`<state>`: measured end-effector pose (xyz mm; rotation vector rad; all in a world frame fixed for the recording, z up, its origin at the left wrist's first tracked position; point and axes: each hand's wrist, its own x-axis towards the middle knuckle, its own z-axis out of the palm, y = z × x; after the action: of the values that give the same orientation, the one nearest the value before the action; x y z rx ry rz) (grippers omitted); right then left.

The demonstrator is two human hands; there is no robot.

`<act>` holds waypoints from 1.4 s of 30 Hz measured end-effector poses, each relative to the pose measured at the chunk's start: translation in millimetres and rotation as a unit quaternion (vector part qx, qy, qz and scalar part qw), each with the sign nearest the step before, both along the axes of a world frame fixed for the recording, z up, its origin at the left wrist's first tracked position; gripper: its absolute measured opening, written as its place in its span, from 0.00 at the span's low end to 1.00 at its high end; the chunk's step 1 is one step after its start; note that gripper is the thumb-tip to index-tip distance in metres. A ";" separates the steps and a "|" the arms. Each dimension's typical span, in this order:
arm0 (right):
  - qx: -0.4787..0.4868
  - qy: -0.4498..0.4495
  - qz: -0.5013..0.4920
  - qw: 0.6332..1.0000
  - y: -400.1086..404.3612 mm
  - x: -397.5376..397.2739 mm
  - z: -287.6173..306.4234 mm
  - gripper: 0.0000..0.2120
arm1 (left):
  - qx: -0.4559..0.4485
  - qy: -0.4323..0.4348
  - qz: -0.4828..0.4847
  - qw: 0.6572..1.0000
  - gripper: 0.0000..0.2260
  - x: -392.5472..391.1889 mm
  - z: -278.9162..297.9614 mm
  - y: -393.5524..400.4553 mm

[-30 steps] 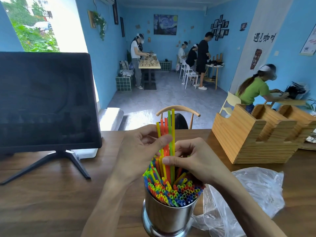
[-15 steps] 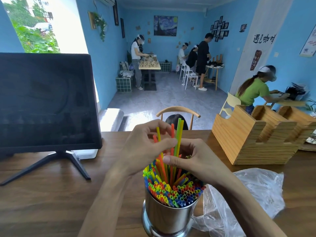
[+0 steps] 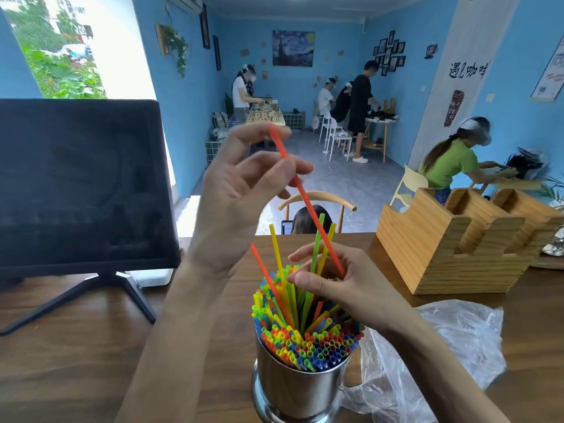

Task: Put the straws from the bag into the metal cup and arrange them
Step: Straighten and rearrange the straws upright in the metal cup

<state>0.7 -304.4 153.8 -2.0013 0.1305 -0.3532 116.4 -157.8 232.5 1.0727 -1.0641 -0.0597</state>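
At the bottom centre of the frame, the metal cup (image 3: 300,389) stands on the wooden counter (image 3: 76,355), packed with coloured straws (image 3: 308,340). Above it, mid-frame, the left hand (image 3: 241,196) pinches a single orange straw (image 3: 305,199) that slants down to the right hand (image 3: 338,285), whose curled fingers grip a few taller straws over the cup. Just right of the cup lies the crumpled plastic bag (image 3: 457,340), touching its base.
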 end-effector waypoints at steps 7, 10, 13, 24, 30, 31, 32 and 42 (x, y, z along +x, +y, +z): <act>0.076 -0.158 -0.026 0.984 -1.5 0.6 2.4 0.32 | -0.098 0.068 0.049 0.992 0.13 3.3 -7.7 19.4; 0.103 -0.247 -0.046 0.963 -4.1 3.1 9.8 0.31 | -0.077 0.082 0.070 0.991 0.15 3.8 -18.8 24.1; 0.145 -0.299 -0.061 0.941 -3.1 4.8 21.3 0.22 | -0.047 0.080 0.066 0.993 0.15 0.0 -28.3 28.9; 0.095 -0.414 -0.085 0.901 -9.1 0.7 49.3 0.27 | 0.058 0.009 0.147 0.987 0.12 6.3 -59.3 38.1; -0.176 -0.239 -0.093 0.950 -5.6 1.8 10.5 0.22 | 0.094 0.070 0.128 0.985 0.18 0.7 -82.7 24.4; -0.205 -0.231 -0.082 0.948 -4.3 3.2 4.2 0.16 | 0.105 0.070 0.116 0.985 0.17 0.2 -85.7 22.1; -0.236 -0.228 -0.075 0.942 -3.4 4.2 -1.2 0.10 | 0.118 0.069 0.099 0.986 0.17 -0.5 -88.6 20.0; -0.159 -0.080 -0.009 0.984 -7.0 0.8 -0.4 0.28 | 0.305 -0.033 0.066 0.950 0.11 -4.1 -114.5 18.1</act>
<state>1.5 -311.3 153.3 -2.2768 -0.0107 -0.5740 112.3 -139.6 118.0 1.7119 -1.0565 -0.2607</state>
